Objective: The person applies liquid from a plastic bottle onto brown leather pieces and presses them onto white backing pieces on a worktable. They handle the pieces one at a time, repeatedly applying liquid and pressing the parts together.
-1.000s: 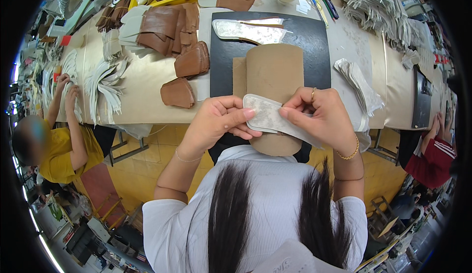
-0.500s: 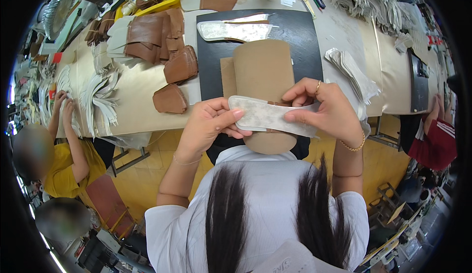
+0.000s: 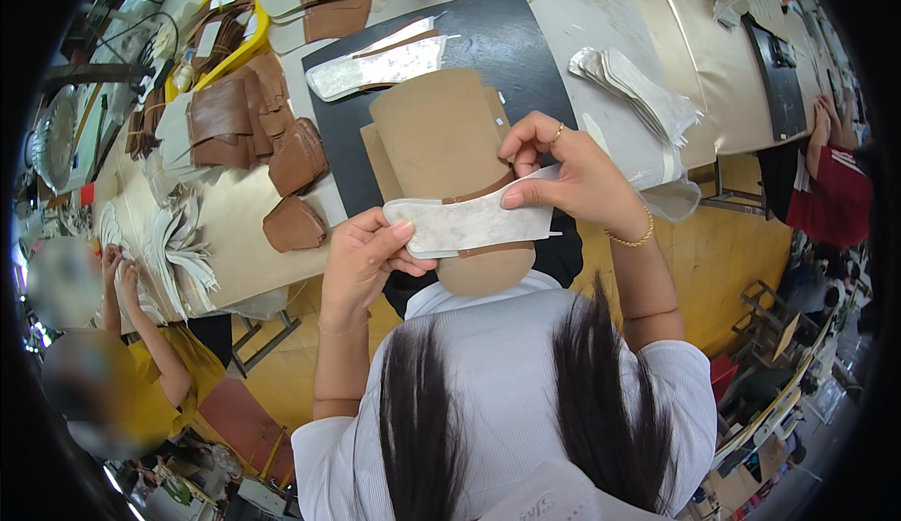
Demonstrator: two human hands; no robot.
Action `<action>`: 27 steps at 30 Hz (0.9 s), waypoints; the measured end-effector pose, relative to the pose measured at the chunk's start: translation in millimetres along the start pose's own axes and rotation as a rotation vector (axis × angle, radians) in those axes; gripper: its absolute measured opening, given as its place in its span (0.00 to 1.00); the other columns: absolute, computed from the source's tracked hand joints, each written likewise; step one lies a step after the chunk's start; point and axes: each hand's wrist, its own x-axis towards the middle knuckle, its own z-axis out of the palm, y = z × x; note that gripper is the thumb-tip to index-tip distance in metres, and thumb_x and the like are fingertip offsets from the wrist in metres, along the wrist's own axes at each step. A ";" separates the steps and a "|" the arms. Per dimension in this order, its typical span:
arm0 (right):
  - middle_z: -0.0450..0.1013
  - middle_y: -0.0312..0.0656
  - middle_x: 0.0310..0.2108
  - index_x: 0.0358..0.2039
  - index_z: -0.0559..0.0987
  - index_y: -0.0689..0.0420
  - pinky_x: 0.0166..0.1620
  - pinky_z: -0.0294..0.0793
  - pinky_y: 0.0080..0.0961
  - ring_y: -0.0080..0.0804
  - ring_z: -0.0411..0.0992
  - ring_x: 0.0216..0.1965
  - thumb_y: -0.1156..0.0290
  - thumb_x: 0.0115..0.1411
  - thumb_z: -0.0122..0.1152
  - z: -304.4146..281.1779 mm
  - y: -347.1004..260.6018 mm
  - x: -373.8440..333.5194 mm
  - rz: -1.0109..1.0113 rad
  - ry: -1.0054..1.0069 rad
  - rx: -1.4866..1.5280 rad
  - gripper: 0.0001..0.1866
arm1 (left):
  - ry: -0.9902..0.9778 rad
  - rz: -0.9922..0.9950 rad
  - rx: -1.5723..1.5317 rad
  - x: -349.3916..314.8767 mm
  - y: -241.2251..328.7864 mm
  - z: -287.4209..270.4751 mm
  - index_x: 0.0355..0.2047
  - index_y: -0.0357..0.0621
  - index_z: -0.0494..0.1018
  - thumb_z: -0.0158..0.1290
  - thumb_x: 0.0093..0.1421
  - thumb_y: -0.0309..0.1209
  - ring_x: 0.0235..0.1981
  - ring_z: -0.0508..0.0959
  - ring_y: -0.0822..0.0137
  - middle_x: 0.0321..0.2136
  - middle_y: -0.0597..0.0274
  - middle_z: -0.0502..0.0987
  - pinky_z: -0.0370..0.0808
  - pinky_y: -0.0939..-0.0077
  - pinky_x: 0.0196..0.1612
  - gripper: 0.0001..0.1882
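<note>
A white shoe-upper-shaped piece [image 3: 469, 223] lies crosswise over the near part of a rounded tan form [image 3: 432, 141]. Brown leather [image 3: 490, 189] shows along its far and near edges. My left hand [image 3: 368, 251] pinches the rounded left end, thumb on top and fingers underneath. At the right end, my right hand [image 3: 568, 176] grips the piece between thumb and curled fingers. Beyond the form, similar whitish pieces with brown edges [image 3: 380, 66] rest on a black board [image 3: 530, 75].
Brown leather pieces [image 3: 225, 127] are stacked at left, near a yellow tray [image 3: 256, 42]. A fanned white stack [image 3: 633, 89] lies right of the board. Another person's hands [image 3: 119, 272] hold white pieces at far left; a person with a red sleeve [image 3: 826, 197] is at far right.
The view has turned, so the table and board appear tilted and shifted left. Both hands still hold the white piece, and more brown edging shows beside it.
</note>
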 end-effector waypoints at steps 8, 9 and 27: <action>0.66 0.37 0.34 0.43 0.72 0.56 0.45 0.62 0.24 0.30 0.64 0.38 0.56 0.59 0.61 36.6 62.0 -2.6 -0.444 0.415 -0.335 0.20 | -0.073 0.017 -0.060 4.7 -6.9 -8.3 0.39 0.26 0.71 0.51 0.63 0.26 0.23 0.82 0.61 0.30 0.45 0.80 0.83 0.74 0.29 0.11; 0.67 0.38 0.36 0.44 0.72 0.55 0.45 0.62 0.24 0.31 0.64 0.39 0.57 0.61 0.58 39.1 60.6 0.1 -0.484 0.467 -0.378 0.18 | -0.062 0.028 -0.032 4.5 -8.2 -8.1 0.41 0.27 0.71 0.52 0.62 0.28 0.22 0.82 0.63 0.30 0.46 0.80 0.83 0.75 0.27 0.13; 0.57 0.50 0.65 0.61 0.67 0.54 0.69 0.39 0.46 0.47 0.48 0.69 0.39 0.60 0.46 48.8 8.3 -13.8 -0.736 -0.018 -0.591 0.37 | -0.147 0.076 -0.032 2.5 -14.2 -5.1 0.40 0.29 0.70 0.55 0.61 0.29 0.25 0.82 0.63 0.32 0.49 0.79 0.83 0.71 0.30 0.13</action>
